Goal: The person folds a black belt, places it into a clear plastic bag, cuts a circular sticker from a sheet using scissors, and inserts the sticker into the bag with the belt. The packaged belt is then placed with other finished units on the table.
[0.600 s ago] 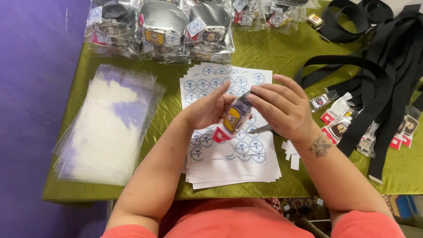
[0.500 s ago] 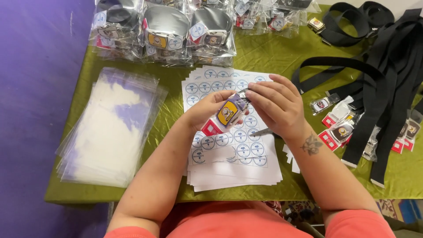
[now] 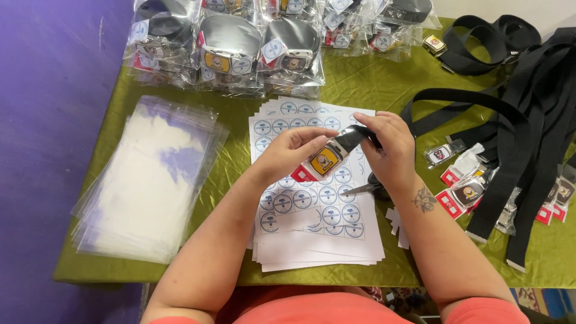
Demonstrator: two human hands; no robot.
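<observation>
My left hand (image 3: 292,152) pinches a belt buckle (image 3: 324,158) with a yellow and white face and a small red tag at its lower end. My right hand (image 3: 387,150) grips the black webbing strap (image 3: 351,137) that runs out of the buckle's top. Both hands hover over a stack of white sheets (image 3: 312,198) printed with round blue and white stickers. A pair of scissors (image 3: 367,187) lies on the sheets, partly hidden under my right wrist.
A pile of clear plastic bags (image 3: 150,177) lies at left on the green tablecloth (image 3: 384,81). Bagged belts (image 3: 231,51) line the far edge. Loose black belts (image 3: 516,126) with buckles and red tags (image 3: 468,189) spread at right.
Both hands have lifted the buckle slightly toward the far side of the sheets. My right hand has shifted from the buckle onto the black strap, which now shows.
</observation>
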